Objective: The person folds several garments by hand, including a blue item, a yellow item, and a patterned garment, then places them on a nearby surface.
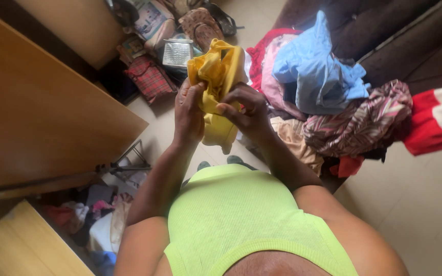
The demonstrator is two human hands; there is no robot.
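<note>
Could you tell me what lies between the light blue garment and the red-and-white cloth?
In the head view, a striped brownish-pink garment lies between the light blue garment and the red-and-white cloth.

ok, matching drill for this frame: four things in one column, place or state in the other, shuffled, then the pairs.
Things:
1. yellow cloth
2. blue garment
3. plaid bag
4. wooden panel

Places or states:
A. on top of the clothes pile
B. along the left edge of the view
C. held by the left hand and right hand
D. on the floor, beyond the hands

Pairs: 1-C, 2-A, 3-D, 4-B
</note>
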